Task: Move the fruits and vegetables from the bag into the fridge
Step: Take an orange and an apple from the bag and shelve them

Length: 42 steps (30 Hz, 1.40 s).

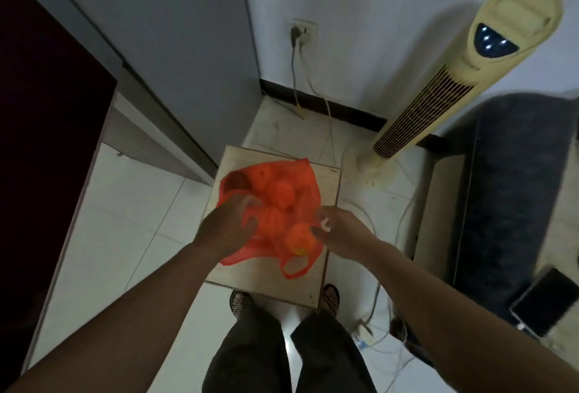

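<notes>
Your orange plastic bag (291, 176) lies on the low wooden counter (269, 276) in the middle of the frame, and round fruits (283, 197) show through its thin plastic. Your left grip (227, 225) rests on the left side of the bag with the fingers spread apart. Your right grip (336, 229) is at the right edge of the bag with the fingers bent, but I cannot tell if it pinches the plastic. The grey fridge (150, 32) stands in the upper left of the frame, near the counter. A cream tower fan (438, 101) stands on the floor in the upper right.
</notes>
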{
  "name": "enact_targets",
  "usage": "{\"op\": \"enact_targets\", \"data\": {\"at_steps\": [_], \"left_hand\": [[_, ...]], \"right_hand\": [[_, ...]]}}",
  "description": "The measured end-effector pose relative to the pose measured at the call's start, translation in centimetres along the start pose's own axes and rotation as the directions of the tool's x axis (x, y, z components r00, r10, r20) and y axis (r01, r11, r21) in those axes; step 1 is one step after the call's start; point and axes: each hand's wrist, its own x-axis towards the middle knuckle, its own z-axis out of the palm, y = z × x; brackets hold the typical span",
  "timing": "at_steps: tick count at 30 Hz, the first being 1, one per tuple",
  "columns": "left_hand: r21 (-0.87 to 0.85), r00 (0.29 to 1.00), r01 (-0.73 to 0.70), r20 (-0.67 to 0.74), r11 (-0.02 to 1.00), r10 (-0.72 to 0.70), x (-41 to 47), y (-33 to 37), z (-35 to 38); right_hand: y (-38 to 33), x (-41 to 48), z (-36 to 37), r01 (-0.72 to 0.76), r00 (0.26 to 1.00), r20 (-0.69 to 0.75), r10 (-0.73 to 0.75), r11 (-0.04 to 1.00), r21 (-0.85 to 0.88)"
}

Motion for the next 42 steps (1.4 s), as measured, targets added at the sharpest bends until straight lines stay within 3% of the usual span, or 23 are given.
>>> {"op": "enact_targets", "data": {"at_steps": [5, 12, 16, 19, 23, 29, 35, 40, 42], "left_hand": [[-0.012, 0.995, 0.014, -0.101, 1.000, -0.015, 3.3, -4.8, 1.1], [-0.146, 0.963, 0.137, -0.211, 0.980, -0.166, 9.2, -10.0, 3.3], [-0.156, 0.987, 0.140, -0.053, 0.978, -0.150, 10.9, -11.0, 5.8], [-0.169, 0.986, 0.163, 0.056, 0.972, -0.155, 10.5, -11.6, 7.7], [-0.179, 0.997, 0.075, 0.007, 0.981, -0.075, 8.5, -12.0, 9.2], [-0.217, 1.000, 0.025, -0.010, 0.976, -0.028, 7.2, -12.5, 8.8], [-0.209, 0.996, 0.044, -0.071, 0.977, -0.060, 5.9, -11.4, 8.6], [-0.237, 0.994, -0.002, -0.110, 0.972, -0.025, 4.7, -10.4, 8.8], [-0.243, 0.994, -0.018, -0.113, 0.970, -0.010, 3.8, -10.0, 8.9]], "right_hand": [[0.6, 6.7, 1.7, 0.008, 0.995, -0.100, -0.009, 1.000, -0.003], [0.8, 16.0, 4.1, 0.109, 0.980, -0.131, -0.151, 0.953, -0.282], [2.7, 18.8, 5.9, 0.040, 0.997, -0.044, -0.059, 0.934, -0.355], [4.0, 18.1, 7.4, 0.056, 0.991, -0.096, -0.092, 0.943, -0.329], [5.0, 16.7, 8.8, 0.100, 0.970, -0.185, -0.158, 0.951, -0.292], [5.0, 17.4, 8.4, 0.067, 0.935, -0.332, -0.124, 0.982, -0.177], [3.9, 17.5, 7.0, -0.034, 0.917, -0.394, 0.071, 0.994, 0.100], [2.7, 12.7, 6.7, 0.036, 0.900, -0.436, -0.027, 0.999, 0.013], [2.3, 9.1, 8.1, 0.126, 0.887, -0.443, -0.130, 0.991, -0.040]]}}
